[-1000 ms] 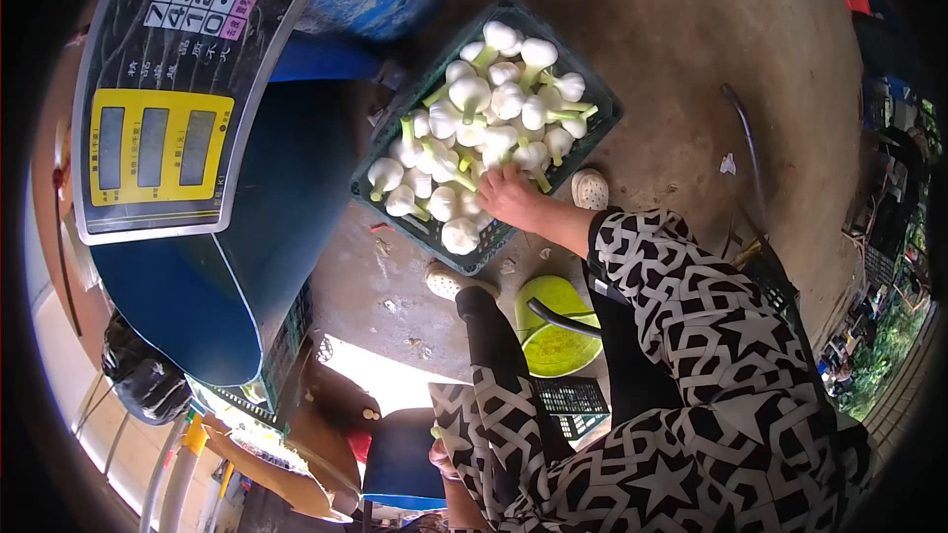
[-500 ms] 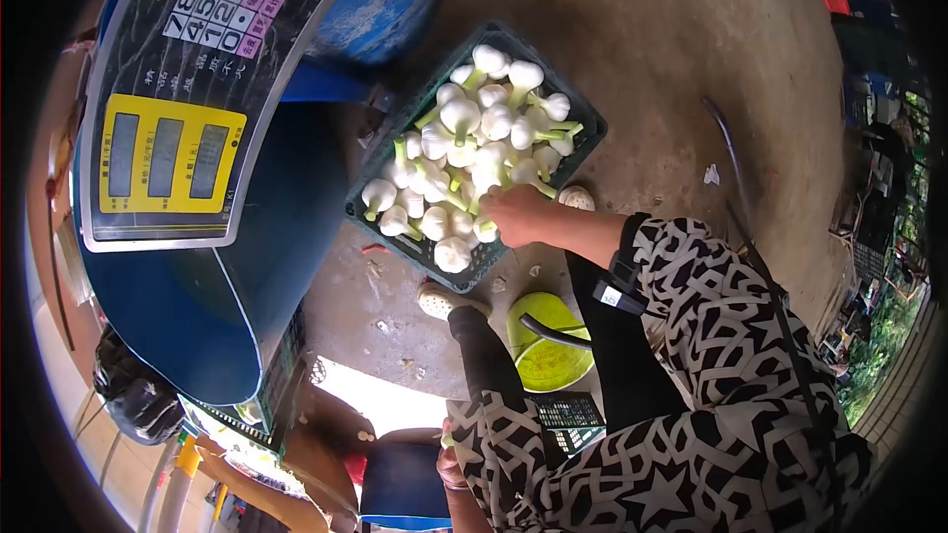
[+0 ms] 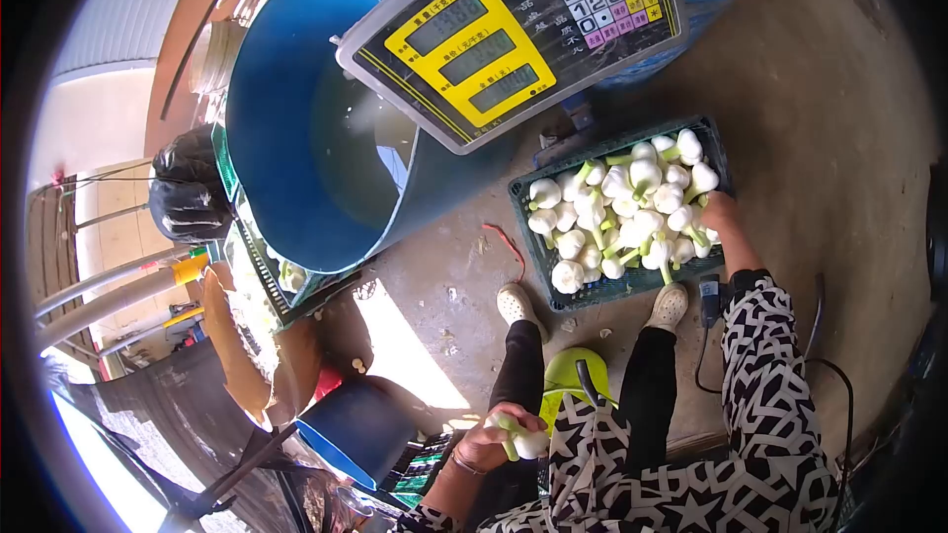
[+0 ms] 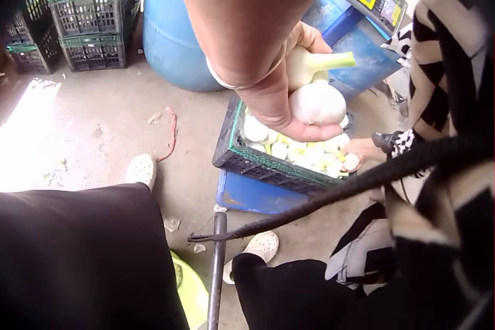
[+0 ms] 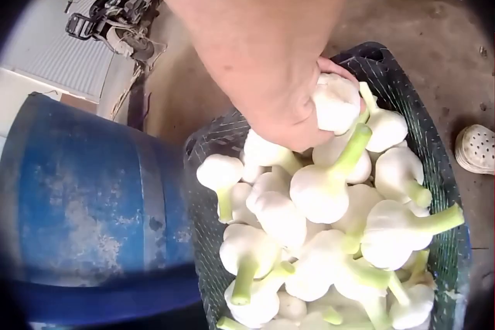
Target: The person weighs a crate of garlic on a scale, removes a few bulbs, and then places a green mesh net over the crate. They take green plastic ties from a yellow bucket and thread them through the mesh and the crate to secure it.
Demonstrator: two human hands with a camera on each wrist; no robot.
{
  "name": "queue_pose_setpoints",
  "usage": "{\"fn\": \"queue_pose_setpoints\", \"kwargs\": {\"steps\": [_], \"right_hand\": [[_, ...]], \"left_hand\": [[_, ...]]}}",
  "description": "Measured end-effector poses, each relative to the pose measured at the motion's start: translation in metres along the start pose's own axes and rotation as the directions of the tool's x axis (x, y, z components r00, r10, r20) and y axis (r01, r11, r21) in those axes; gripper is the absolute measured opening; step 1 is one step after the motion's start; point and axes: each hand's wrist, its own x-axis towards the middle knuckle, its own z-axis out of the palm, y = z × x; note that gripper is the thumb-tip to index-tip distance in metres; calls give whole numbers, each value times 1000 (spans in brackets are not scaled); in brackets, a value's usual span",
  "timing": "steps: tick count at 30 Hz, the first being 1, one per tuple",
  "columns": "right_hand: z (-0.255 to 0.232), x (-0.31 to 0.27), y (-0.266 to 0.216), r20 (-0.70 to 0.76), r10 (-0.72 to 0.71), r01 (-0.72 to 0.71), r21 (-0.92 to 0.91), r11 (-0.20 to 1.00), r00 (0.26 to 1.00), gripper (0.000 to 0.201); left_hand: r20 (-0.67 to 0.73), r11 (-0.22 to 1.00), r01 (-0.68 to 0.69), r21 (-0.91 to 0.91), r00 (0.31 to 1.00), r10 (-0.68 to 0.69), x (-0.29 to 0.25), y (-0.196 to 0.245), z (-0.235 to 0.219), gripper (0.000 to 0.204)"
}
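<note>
White garlic bulb [image 5: 337, 103] grasped in the right grip [image 3: 721, 214], at the right end of the crate [image 3: 627, 289]; long axis unclear. Two more bulbs [image 4: 317, 104] clasped in the left grip [image 3: 489, 437], near side of the crate, farther off than the right.

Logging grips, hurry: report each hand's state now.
Left hand: closed, holding two garlic bulbs.
Right hand: closed around one garlic bulb.

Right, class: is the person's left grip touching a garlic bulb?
Touching. The left wrist view shows it: the left grip holds a garlic bulb, a finger lying against its lower side.
</note>
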Motion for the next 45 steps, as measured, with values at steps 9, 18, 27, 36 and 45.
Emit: {"fn": "queue_pose_setpoints", "kwargs": {"steps": [9,18,27,36,45], "right_hand": [[-59,-160,-14,30,-233,49,944,327,972,15],[-101,-424,-111,265,-855,-173,963,209,446,17],[-129,-480,-109,282,-851,-185,958,220,444,40],[-170,-526,-129,237,-760,-305,951,54,605,39],[-163,-556,-177,217,-774,-132,976,172,595,40]], "left_hand": [[82,997,19,72,996,-25,3,6,18,63],[265,974,205,96,938,-224,-37,17,75,79],[301,936,-336,-109,886,353,-112,-45,137,64],[358,791,-540,-286,706,611,-168,-59,165,64],[260,747,-557,-363,709,655,-197,-68,153,72]]}}
